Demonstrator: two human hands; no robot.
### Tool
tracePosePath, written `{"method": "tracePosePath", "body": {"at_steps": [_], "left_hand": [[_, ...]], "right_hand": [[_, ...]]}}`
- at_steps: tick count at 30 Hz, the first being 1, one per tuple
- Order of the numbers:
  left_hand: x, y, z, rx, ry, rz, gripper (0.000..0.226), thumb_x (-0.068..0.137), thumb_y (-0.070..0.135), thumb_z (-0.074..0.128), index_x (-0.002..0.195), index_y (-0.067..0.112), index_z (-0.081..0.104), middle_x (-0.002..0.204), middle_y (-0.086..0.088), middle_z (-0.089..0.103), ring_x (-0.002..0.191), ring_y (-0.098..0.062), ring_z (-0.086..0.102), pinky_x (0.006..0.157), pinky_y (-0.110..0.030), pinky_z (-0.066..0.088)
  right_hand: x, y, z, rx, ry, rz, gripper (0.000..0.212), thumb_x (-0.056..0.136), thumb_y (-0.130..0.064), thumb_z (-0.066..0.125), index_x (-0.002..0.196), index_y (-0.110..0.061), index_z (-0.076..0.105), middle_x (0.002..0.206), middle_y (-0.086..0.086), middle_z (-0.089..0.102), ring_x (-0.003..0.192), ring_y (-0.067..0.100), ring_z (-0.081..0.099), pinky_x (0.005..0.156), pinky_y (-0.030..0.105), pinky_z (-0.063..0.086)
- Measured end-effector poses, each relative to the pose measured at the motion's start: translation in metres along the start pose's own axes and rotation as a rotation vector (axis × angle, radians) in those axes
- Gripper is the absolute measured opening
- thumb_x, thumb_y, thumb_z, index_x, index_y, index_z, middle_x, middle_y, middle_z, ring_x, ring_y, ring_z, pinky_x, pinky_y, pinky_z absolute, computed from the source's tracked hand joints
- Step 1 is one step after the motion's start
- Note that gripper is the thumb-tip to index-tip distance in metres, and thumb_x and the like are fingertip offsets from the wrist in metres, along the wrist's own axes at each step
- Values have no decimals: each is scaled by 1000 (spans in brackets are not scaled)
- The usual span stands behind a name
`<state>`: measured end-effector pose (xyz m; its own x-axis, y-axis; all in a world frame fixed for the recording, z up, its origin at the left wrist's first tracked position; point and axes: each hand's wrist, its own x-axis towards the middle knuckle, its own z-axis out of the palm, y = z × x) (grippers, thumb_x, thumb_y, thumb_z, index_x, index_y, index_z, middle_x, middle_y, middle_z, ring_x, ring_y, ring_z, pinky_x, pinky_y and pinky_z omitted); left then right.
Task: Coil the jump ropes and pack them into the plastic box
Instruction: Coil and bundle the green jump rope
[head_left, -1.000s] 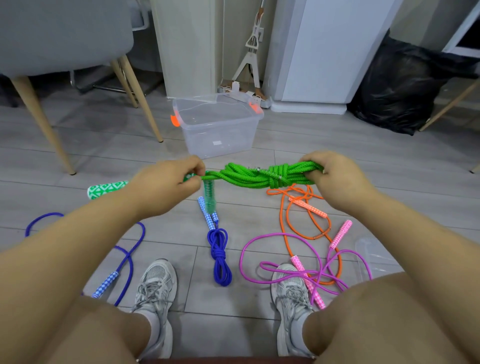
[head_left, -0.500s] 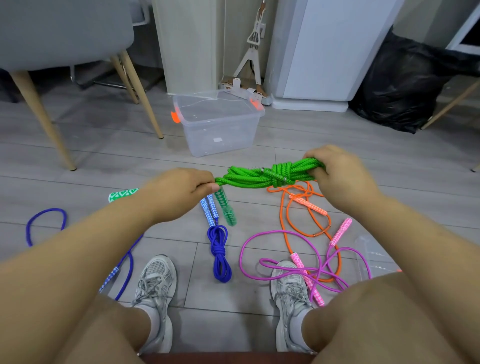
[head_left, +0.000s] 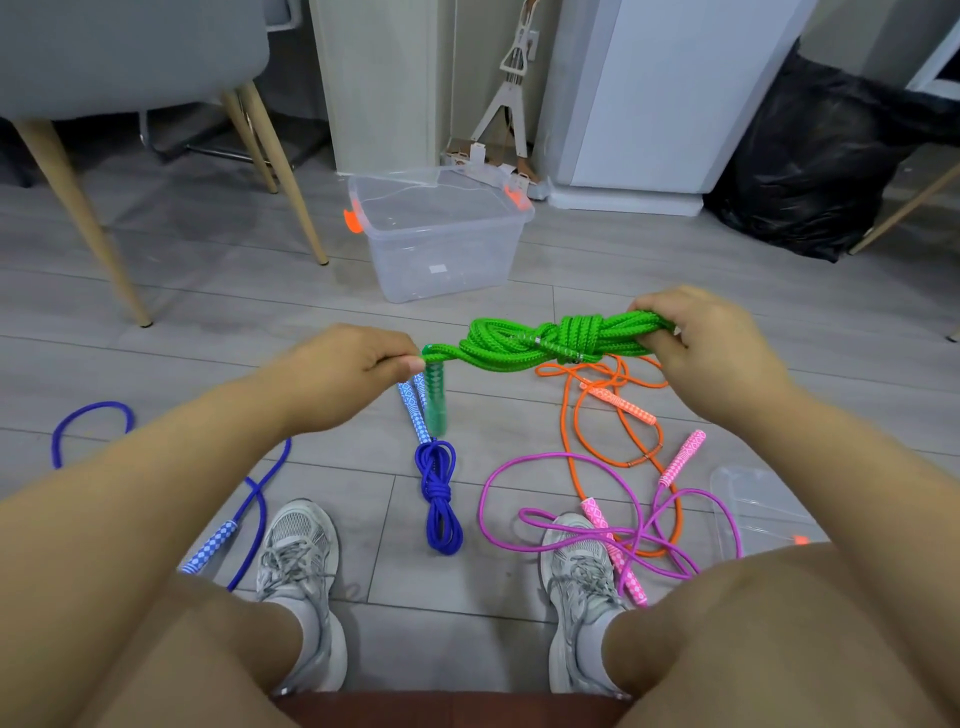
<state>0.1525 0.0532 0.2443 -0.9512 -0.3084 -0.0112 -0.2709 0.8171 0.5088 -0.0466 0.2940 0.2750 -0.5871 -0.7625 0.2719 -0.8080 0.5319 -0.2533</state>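
The handle of the green braided jump rope now hangs straight under the pinching left hand. The right hand grips the coil's far end. Four other ropes, one clear plastic box.

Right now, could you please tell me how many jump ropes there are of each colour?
Green rope: 1
Blue: 2, the coiled blue rope and the loose blue rope
Orange rope: 1
Pink rope: 1
Total: 5

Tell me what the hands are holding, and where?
The green jump rope: the left hand pinches its end by the dangling handle, the right hand grips the bundle's other end.
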Motion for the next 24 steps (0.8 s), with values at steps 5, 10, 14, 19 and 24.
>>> {"method": "tracePosePath", "body": {"at_steps": [5, 10, 14, 19, 24], "left_hand": [[-2, -14, -15, -63, 32, -44, 28, 96, 31, 48, 85, 8, 60, 78, -12, 59, 71, -20, 50, 71, -32, 44], [0, -13, -7, -29, 17, -52, 26, 96, 31, 47, 82, 14, 59, 76, -2, 59, 74, -20, 54, 70, -27, 43], [-1, -21, -8, -50, -5, -38, 25, 96, 35, 47, 78, 22, 59, 75, -1, 60, 74, -19, 55, 72, -33, 44], [1, -24, -3, -49, -31, -35, 26, 91, 43, 48, 79, 25, 61, 81, 6, 63, 81, -14, 56, 78, -30, 43], [6, -26, 13, 55, -54, 24, 27, 93, 40, 51, 101, 21, 69, 94, 0, 57, 93, -20, 52, 86, -31, 40]], "right_hand": [[-4, -1, -4, 25, -6, -58, 22, 87, -4, 59, 107, -6, 66, 98, 11, 63, 92, 29, 55, 74, 21, 32], [-4, -6, -3, 28, 22, -62, 20, 87, -6, 58, 106, -7, 66, 98, 14, 63, 93, 30, 55, 77, 32, 39], [-6, -7, -7, 59, -26, -79, 20, 88, -7, 58, 106, -7, 67, 96, 11, 64, 84, 17, 48, 72, 25, 32], [-7, -8, -10, 124, -44, -18, 17, 88, -8, 58, 101, -12, 67, 90, 2, 62, 85, 20, 53, 74, 30, 39], [-7, -15, -17, 291, -69, 76, 14, 87, -10, 58, 88, -21, 67, 80, 13, 65, 74, 29, 58, 70, 35, 42]]}}
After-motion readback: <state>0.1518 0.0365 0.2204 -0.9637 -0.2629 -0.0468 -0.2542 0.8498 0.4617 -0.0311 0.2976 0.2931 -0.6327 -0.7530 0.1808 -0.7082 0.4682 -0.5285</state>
